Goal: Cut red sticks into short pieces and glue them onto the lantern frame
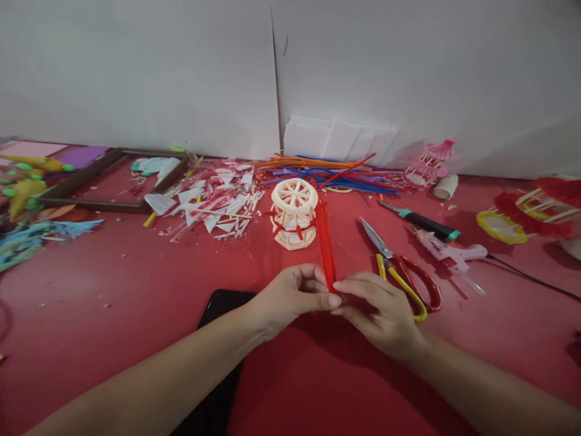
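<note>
Red pipe cleaners (pixel 325 245), seemingly a small bundle, stand nearly upright between my two hands. My left hand (pixel 299 292) pinches their lower end between thumb and curled fingers. On the other side, my right hand (pixel 381 310) has its thumb and fingertips closed on the same end, so the very bottom is hidden. Just behind the bundle stands a small cream lantern-like frame (pixel 295 213) with a spoked round top, thin posts and red fuzzy pieces around its middle. Scissors (pixel 385 254) with red and yellow handles lie beyond my right hand.
A pink glue gun (pixel 449 251) with its cord and a black-green cutter (pixel 426 223) lie at right. Colored pipe cleaners (pixel 336 172) and white-pink scraps (pixel 213 203) fill the back, near a dark frame (pixel 97 204). A black phone-like slab (pixel 222 306) lies under my left forearm.
</note>
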{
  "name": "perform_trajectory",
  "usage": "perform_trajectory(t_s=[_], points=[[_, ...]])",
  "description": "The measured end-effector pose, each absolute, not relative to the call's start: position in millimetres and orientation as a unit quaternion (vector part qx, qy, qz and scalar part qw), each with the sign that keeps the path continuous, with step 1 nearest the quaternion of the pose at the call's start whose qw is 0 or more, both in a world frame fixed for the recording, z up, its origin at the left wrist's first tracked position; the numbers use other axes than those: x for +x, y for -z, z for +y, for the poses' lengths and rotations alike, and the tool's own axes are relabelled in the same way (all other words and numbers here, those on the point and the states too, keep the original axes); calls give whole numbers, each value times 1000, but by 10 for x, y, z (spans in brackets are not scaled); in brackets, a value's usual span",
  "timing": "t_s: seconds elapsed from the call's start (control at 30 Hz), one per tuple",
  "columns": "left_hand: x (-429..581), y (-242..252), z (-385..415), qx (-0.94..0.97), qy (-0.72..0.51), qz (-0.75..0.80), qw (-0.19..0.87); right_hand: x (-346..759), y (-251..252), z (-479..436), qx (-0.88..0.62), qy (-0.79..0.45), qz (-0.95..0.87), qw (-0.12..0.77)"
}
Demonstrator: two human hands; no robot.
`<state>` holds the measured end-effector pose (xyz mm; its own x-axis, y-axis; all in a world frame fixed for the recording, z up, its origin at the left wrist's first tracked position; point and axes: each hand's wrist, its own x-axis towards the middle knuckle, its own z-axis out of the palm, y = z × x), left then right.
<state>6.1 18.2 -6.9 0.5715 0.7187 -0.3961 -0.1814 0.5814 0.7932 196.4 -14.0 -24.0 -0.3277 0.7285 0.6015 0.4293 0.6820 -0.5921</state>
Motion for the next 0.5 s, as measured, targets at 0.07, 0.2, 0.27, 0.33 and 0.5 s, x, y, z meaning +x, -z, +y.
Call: perform_trajectory(t_s=[0.07,0.2,0.27,0.33,0.5], points=[[55,70,177,351,-266,353,826,1953,224,-158,-355,-168,-798,457],[47,70,161,340,-237,329,849,1939,213,-199,-326,-177,-800,472],[51,71,151,340,-236,334,847,1943,227,-218,-320,-192,-799,471],[57,68,140,344,-242,337,842,1950,253,-234,-327,-228,-784,476],[63,34,119,359,-226,347,837,1943,304,-216,-352,-504,-614,496]])
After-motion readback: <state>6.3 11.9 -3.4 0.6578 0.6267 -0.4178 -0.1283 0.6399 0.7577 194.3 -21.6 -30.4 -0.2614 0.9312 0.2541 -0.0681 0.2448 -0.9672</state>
